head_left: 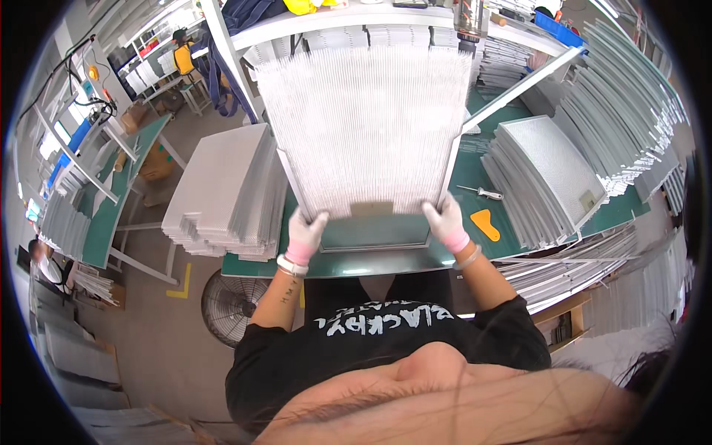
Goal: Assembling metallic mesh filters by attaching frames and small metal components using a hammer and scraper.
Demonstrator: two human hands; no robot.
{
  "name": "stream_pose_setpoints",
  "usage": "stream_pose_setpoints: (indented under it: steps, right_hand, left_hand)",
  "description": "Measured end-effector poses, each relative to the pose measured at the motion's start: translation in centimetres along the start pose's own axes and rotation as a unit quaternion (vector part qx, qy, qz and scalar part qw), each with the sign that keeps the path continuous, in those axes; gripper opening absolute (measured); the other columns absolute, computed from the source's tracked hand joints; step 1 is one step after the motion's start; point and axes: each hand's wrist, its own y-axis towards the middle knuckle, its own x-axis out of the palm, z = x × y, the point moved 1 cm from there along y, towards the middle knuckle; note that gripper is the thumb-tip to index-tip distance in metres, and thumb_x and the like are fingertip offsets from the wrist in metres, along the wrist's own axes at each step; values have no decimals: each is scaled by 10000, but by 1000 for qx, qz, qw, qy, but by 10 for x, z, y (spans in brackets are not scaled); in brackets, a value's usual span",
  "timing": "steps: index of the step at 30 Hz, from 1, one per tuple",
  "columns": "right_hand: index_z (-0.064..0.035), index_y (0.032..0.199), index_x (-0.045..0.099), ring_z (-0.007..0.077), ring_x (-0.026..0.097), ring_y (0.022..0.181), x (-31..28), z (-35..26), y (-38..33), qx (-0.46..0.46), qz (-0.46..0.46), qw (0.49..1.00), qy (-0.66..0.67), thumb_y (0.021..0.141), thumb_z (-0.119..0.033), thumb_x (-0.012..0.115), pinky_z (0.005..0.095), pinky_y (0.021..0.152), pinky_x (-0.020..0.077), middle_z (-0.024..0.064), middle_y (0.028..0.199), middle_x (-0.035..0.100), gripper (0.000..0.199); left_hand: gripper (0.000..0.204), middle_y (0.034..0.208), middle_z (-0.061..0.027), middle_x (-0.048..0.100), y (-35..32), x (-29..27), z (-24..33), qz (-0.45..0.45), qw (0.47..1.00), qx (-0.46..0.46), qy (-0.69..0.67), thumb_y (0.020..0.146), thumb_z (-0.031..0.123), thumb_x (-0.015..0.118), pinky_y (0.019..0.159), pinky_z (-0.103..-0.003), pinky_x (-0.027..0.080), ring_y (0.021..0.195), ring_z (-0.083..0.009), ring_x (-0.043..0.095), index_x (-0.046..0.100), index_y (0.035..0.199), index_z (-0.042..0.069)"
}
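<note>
A large white pleated filter panel (363, 126), finely ribbed, is raised and tilted over the green worktable (298, 265). My left hand (305, 233), in a white and pink glove, grips its near left corner. At the near right corner my gloved right hand (448, 221) is closed on it in the same way. A tan label (373, 209) sits at the middle of the panel's near edge. Beneath the panel lies a thin rectangular frame (337, 248), mostly hidden. To the right of my right hand are a screwdriver (489, 193) and a yellow scraper (486, 225).
Stacks of white panels (215, 174) stand at the left, and mesh-faced panels (549, 163) at the right. A white shelf frame (348, 16) rises behind the table. A floor fan (231, 304) is below left. Other people (183, 55) are at far left.
</note>
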Motion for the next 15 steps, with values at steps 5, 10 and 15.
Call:
stream_pose_setpoints:
  steps: [5,10,15]
  right_hand:
    - [15,1180,542,147,532,1075,-24,-29,25,-7,-21,986,164,830,-46,615,310,977,411,74,1157,583,363]
    - [-22,871,530,48,480,784,-30,-68,63,-6,54,982,182,915,-13,579,207,730,416,-1,890,590,66]
    - [32,1076,577,85,574,913,-13,-70,41,-1,81,976,204,927,-39,586,253,844,461,51,1035,654,165]
  left_hand:
    - [404,1155,-78,627,23,-10,46,-120,988,93,-21,852,42,661,934,-248,455,1030,-121,591,533,1226,-43]
    - [379,1162,-80,624,59,-3,103,-94,976,75,-180,873,-22,603,922,-261,459,1046,-131,591,519,1242,-53]
    - [313,1128,-97,649,28,4,86,-27,981,126,-148,870,-49,599,872,-262,479,992,-128,615,542,1177,-68]
